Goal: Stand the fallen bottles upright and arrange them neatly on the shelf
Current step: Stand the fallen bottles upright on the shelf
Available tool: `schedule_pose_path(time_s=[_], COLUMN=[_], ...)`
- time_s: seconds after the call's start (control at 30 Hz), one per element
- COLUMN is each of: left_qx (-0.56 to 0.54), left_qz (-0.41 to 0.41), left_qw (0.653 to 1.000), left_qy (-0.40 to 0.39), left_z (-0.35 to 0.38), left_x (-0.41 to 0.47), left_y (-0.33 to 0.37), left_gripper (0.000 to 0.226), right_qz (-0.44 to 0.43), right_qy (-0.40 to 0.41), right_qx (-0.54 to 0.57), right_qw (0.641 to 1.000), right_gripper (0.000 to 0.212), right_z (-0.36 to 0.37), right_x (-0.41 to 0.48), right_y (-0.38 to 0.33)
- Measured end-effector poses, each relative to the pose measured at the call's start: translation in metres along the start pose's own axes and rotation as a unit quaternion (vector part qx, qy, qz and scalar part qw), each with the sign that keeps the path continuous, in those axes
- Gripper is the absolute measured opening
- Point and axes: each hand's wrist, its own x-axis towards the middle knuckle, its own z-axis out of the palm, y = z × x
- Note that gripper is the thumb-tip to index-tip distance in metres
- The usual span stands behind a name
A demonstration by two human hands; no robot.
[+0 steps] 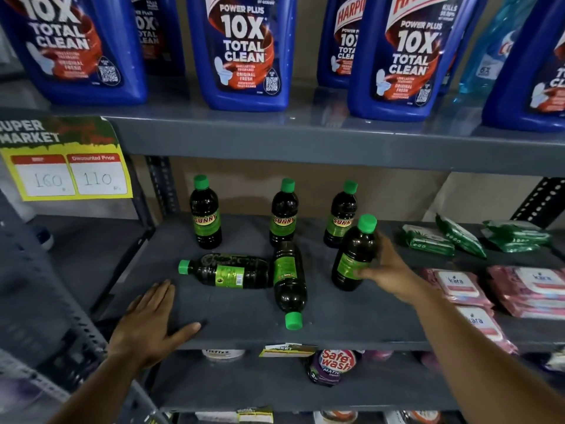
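Fingers [365, 273] of the right hand [388, 270] wrap around a dark green-capped bottle [354, 255], holding it upright at the right of the grey shelf [244, 319]. Left hand [149, 322] lies flat, fingers spread and gripping nothing, on the shelf's front left edge. Three upright bottles [283, 214] stand in a row at the back. Two fallen bottles lie between: one [226, 270] with its cap pointing left, the other [289, 286] with its cap toward the front edge, the two touching.
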Motion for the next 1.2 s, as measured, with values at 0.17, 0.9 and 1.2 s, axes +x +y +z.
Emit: schedule_pose_path(time_s=[0.17,0.9,1.2], left_qx=[-0.001,0.01,0.001], left_qz=[-0.01,0.024,0.016], left_qw=[1.0,1.0,1.0], left_qy=[0.006,-0.015,-0.018], left_z=[0.0,0.006,0.008], left_x=[0.001,0.014,0.014], left_y=[0.001,-0.007,-0.009], left_gripper=[0.138,0.136,0.135], right_qz=[-0.016,-0.301,-0.388], right_qy=[0.061,-0.067,0.048], right_qx=[-0.014,-0.294,-0.309], right_qw=[0.998,0.905,0.867], right_gripper=[0.091,0.084,0.048], right_z=[0.024,0.112,0.121], right_x=[0.012,-0.071,-0.066], right_y=[0.029,0.049,0.01])
